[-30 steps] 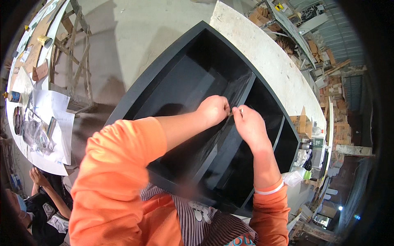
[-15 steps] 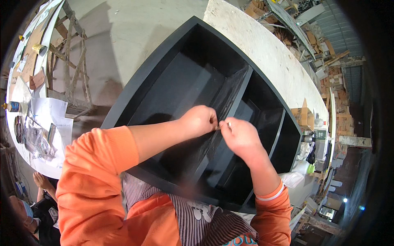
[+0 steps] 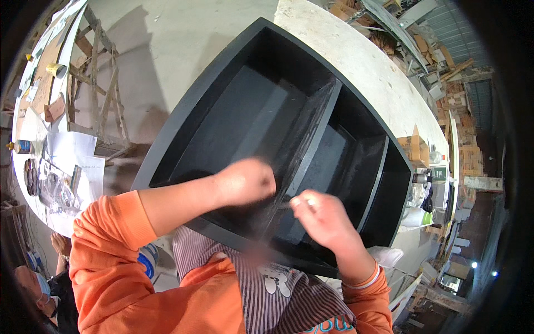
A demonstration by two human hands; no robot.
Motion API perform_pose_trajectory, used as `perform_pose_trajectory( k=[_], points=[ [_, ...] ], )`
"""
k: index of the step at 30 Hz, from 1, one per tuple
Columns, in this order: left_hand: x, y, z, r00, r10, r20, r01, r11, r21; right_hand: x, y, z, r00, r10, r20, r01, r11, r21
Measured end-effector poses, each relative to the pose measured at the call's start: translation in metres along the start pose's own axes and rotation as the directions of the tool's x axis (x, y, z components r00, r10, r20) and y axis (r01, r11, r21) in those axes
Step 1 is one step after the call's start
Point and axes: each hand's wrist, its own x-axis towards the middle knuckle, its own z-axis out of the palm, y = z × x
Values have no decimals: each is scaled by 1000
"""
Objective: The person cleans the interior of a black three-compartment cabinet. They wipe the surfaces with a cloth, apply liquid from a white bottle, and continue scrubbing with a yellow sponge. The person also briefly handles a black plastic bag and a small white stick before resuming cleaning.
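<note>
The black shelf unit, a matte-painted box with upright dividers, is lying on its back on a pale, rough stone-like surface. The left hand is curling into a loose fist over the near end of the middle divider. The right hand is pinching something thin beside it; what it is cannot be told. Orange sleeves are covering both arms.

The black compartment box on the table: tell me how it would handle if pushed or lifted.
The black compartment box looks rigid, built of flat panels with dividers, so it likely won't flex. It spans much of the table, so probably heavy and awkward for one person. Lying flat and broad, it seems unlikely to tip.
</note>
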Motion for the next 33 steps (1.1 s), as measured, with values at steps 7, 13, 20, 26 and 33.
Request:
perform_pose_trajectory(
  k=[7, 13, 20, 26, 33],
  points=[
    [-15, 45, 28, 735, 674, 71, -590, 584, 558, -28, 49, -23, 873, 184, -451, 43, 893, 447],
    [10, 32, 32, 842, 469, 267, -503, 500, 705, -40, 65, -14, 852, 219, -476, 82, 841, 534],
    [86, 17, -14, 914, -261, -309, 326, 929, 178, -39, 63, -5, 848, 280, -451, 40, 813, 581],
    [25, 43, 49, 955, -298, -16, 290, 917, 274, -28, 64, 6, 855, 310, -416, -29, 829, 558],
    [-38, 63, 35, 781, -435, 449, 241, 872, 426, -18, 66, 17, 886, 274, -373, -12, 819, 574]
  ],
)
